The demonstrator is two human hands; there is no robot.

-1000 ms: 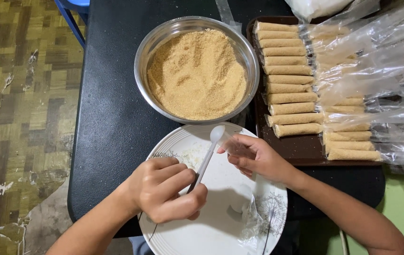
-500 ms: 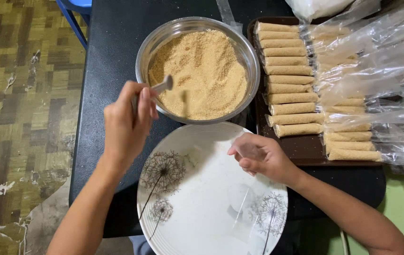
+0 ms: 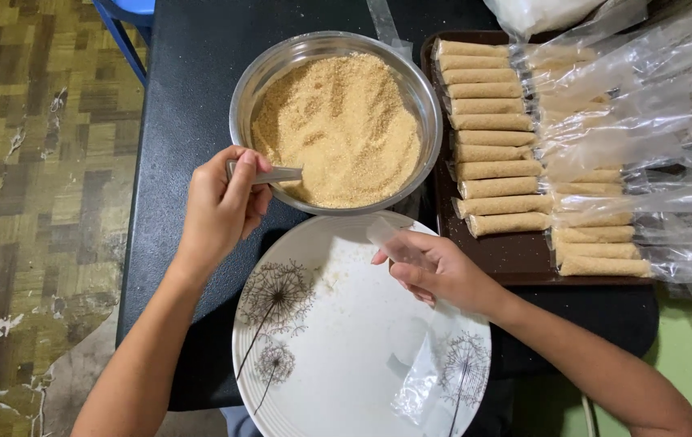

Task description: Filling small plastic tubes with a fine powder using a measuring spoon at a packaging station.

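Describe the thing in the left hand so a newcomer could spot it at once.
Start at the steel bowl of tan crumbs on the black table. At its lower left rim, the left hand holds a metal spoon, tip in the crumbs. It is the only utensil there.

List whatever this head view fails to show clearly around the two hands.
- Spoon: its bowl is buried in the crumbs and its handle sits inside the left hand.
- Clear wrapper in the right hand: too see-through to tell if anything is inside.
- Wrapped rolls: cut off by the right edge, blurred by plastic glare.
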